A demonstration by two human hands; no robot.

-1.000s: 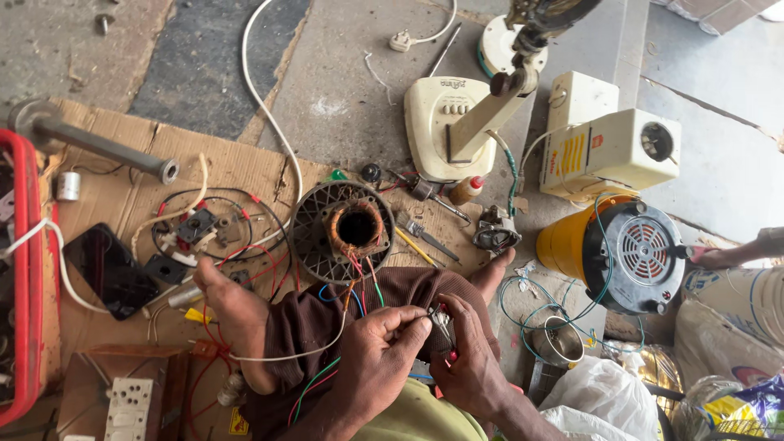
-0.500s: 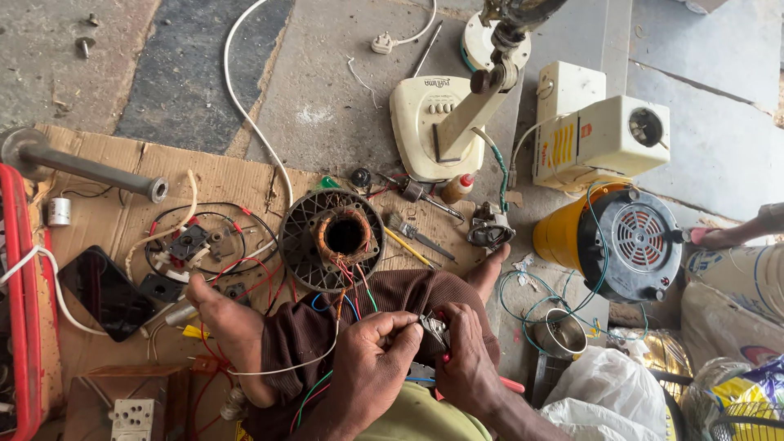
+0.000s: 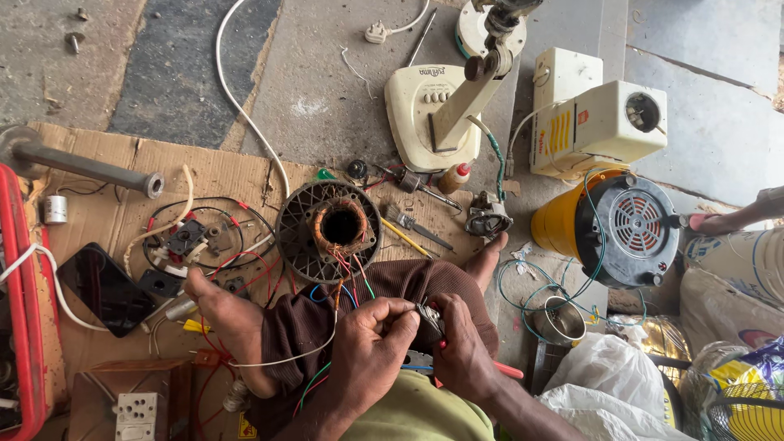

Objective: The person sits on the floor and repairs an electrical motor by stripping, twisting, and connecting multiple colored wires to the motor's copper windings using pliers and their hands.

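Now your two hands meet over your lap, just below the stator (image 3: 336,231). Left hand (image 3: 371,347) pinches thin wires running up toward the stator; right hand (image 3: 461,351) grips red-handled pliers (image 3: 430,320), jaws closed at the wire ends. Both hands sit equally near, wires lying lengthwise away from you

The small grey metal tool (image 3: 430,317) pinched between the left hand (image 3: 369,347) and right hand (image 3: 461,351) is mostly covered by fingers, so its kind cannot be told. The red plastic crate (image 3: 18,327) is cut off by the left edge. Another person's forearm (image 3: 747,216) runs off the right edge.
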